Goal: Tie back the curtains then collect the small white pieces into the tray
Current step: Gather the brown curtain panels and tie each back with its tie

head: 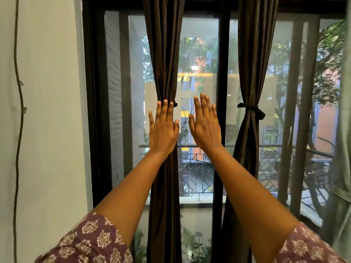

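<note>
Hands flat, fingers straight: left hand over tied left curtain; right hand beside.

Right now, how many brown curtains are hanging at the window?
2. The left curtain is behind the left hand; the right curtain hangs tied, right of the right hand.

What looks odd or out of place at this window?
Nothing stands out. Both dark brown curtains, left and right, are gathered and tied. The left hand and right hand are open and flat.
</note>
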